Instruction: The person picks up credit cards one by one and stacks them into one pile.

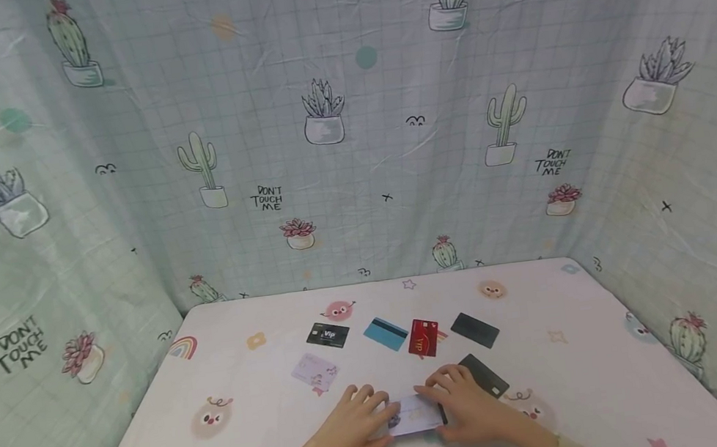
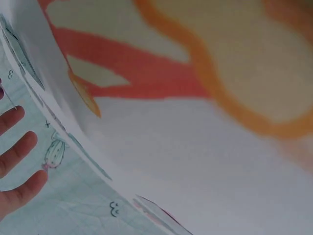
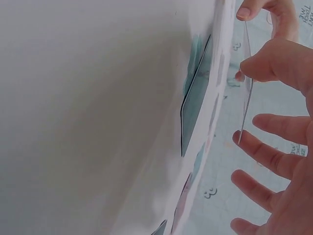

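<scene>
A pale lavender-white card (image 1: 415,415) is held between both hands near the front of the table. My left hand (image 1: 351,427) pinches its left end between thumb and fingers. At the other end, my right hand (image 1: 469,406) grips it, fingers along the far edge and thumb at the near one. Seen edge-on in the right wrist view, this card (image 3: 248,98) stands off the tabletop. A dark card (image 3: 196,105) lies flat on the table there, and in the head view its edge peeks out by the right hand. In the left wrist view only fingertips (image 2: 24,152) show at the side.
Behind the hands lie a black Vip card (image 1: 328,335), a lilac card (image 1: 315,372), a blue striped card (image 1: 386,334), a red VIP card (image 1: 423,338) and a dark card (image 1: 475,330). Another black card (image 1: 484,376) lies beside my right hand. A patterned curtain (image 1: 365,164) surrounds the table (image 1: 601,373).
</scene>
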### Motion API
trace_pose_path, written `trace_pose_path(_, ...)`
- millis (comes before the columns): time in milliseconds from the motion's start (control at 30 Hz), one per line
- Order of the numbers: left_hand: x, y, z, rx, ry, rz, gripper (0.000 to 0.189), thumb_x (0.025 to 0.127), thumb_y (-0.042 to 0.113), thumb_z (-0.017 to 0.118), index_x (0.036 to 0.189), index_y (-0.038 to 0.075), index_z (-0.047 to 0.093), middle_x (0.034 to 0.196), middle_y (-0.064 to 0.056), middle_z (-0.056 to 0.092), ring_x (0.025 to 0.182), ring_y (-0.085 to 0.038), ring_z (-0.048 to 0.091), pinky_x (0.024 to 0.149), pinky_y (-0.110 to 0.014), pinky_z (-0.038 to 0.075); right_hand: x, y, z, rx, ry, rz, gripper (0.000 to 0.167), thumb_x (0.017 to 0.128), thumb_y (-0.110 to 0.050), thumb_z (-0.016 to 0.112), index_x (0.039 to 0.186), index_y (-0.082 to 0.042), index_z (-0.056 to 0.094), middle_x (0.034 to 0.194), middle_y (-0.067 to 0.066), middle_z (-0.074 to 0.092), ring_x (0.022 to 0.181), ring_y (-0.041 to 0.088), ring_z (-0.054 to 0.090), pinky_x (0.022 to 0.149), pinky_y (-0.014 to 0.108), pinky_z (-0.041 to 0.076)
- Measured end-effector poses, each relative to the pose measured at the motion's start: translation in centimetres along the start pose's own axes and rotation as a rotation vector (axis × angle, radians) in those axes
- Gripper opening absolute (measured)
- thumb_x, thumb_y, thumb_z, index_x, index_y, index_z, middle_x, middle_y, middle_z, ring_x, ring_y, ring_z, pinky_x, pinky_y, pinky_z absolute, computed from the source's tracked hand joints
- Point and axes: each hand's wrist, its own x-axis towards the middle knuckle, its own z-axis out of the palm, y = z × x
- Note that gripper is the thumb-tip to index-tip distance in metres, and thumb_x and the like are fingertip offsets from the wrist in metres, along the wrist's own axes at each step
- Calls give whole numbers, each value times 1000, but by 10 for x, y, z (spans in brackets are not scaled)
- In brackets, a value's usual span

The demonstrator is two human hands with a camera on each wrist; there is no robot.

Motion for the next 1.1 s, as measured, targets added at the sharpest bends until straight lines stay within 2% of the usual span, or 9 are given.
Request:
trace_pose_path(233,6,-2,2,2,-50,26,45,82,52,52,120,28,51,108,7,56,97,-13,47,82,-35,41,-1,3,1,-5,-3,0,61,72,-36,68,127,-18,47,111,-4,48,107,19,33,92,50,28)
trace_pose_path(533,13,-4,4,49,-49,63,45,78,53,57,115,28,54,102,8,57,93,-13,48,78,-32,41,-1,8,3,-10,-40,25,62,73,-38,67,128,-19,46,112,-3,49,108,19,34,93,50,26)
trace_pose_path(733,14,-5,3,31,-79,64,44,80,52,56,116,28,54,104,7,58,95,-13,48,80,-33,41,-1,8,2,-4,-43,25,61,73,-37,67,128,-18,46,112,-3,49,107,20,35,93,51,27)
trace_pose_path(1100,18,-5,11,77,-70,95,43,80,53,54,114,28,55,99,8,57,90,-11,47,77,-31,40,-1,10,2,7,-68,41,60,73,-36,68,127,-18,47,111,-2,50,105,20,36,93,53,27)
